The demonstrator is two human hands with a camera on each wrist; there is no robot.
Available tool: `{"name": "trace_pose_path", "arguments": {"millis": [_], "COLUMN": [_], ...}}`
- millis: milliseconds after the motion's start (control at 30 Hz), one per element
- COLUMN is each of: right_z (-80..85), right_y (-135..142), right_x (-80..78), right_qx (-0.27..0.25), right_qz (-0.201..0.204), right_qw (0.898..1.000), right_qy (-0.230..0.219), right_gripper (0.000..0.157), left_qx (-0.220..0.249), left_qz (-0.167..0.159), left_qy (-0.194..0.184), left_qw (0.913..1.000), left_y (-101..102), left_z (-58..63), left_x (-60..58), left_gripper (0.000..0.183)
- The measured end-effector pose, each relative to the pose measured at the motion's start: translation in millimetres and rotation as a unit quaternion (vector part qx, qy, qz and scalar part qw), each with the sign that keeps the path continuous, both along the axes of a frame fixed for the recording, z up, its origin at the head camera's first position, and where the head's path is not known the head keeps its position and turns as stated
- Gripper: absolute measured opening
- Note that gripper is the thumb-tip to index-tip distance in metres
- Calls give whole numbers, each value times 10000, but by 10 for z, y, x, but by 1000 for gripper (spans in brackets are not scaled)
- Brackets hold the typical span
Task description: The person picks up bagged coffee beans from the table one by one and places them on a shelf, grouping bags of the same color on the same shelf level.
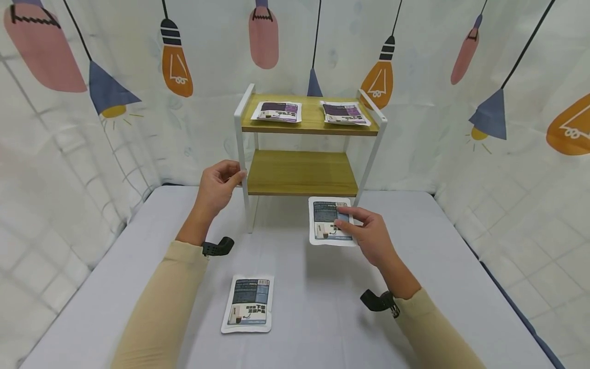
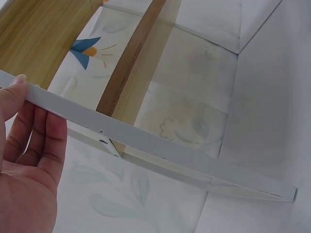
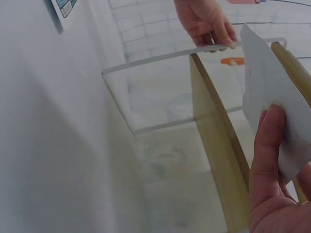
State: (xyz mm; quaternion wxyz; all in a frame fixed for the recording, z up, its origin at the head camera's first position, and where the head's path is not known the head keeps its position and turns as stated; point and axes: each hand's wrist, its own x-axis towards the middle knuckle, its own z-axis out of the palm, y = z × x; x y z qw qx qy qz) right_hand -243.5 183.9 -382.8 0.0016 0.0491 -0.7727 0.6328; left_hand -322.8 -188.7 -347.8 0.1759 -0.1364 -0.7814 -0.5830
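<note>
A small two-tier shelf rack [image 1: 301,174] with a white frame and wood-look boards stands on the table. My left hand [image 1: 218,187] grips its left front upright [image 2: 160,143] between thumb and fingers. In my right hand [image 1: 369,233] a flat white-edged packet [image 1: 322,220] with a dark printed label is pinched by its right side, in front of the lower board. Its plain pale side [image 3: 277,92] shows in the right wrist view. A similar packet [image 1: 249,305] lies flat on the table nearer me. Two purple-labelled packets [image 1: 278,111] lie apart on the top board.
The white-covered table [image 1: 295,338] runs back to a patterned curtain [image 1: 212,56] just behind the rack. More curtain hangs along both sides. The lower board [image 1: 301,171] is a bare wood surface, with the top board overhead.
</note>
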Motion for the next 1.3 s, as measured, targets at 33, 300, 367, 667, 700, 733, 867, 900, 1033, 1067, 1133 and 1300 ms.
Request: {"name": "trace_pose_path", "arguments": {"millis": [33,300,367,667,700,733,867,900,1033,1067,1133,1300], "right_z": [10,73,79,104,102,102,126,135,162,169,176,177], "right_y": [-1,-15,-18,1,7,11,17,18,14,13,12,25], "right_x": [-12,-118,-147,-261,-275,-286,-305,-307,-323,-329,-343,-382], "right_qx": [14,-23,-53,-304,-289,-304,-323,-324,-369,-399,-405,-264], "right_qz": [-19,-101,-103,-47,-56,-77,-77,-61,-33,-33,-50,-161], "right_qw": [10000,9999,9999,9995,9995,9995,9994,9994,9993,9992,9992,9995], "right_qy": [6,21,44,103,98,78,49,52,-22,-37,-41,12], "right_gripper": [45,42,42,41,41,41,42,43,43,43,43,42], "left_qx": [-7,-25,-28,-59,-56,-44,-23,-27,-67,-60,-50,-53], "left_qz": [12,74,74,79,71,59,38,37,50,53,51,13], "left_qy": [-14,-101,-87,-75,-71,-69,-42,-37,-18,-18,-13,-4], "left_qw": [10000,9999,9999,9999,9999,9999,10000,10000,10000,10000,10000,10000], "left_y": [1,5,3,4,5,7,14,14,11,10,7,12], "left_z": [1,10,10,15,16,18,23,23,18,17,16,24], "left_x": [0,7,5,12,15,18,24,24,19,20,16,17], "left_gripper": [28,28,28,29,30,31,34,34,33,32,31,31]}}
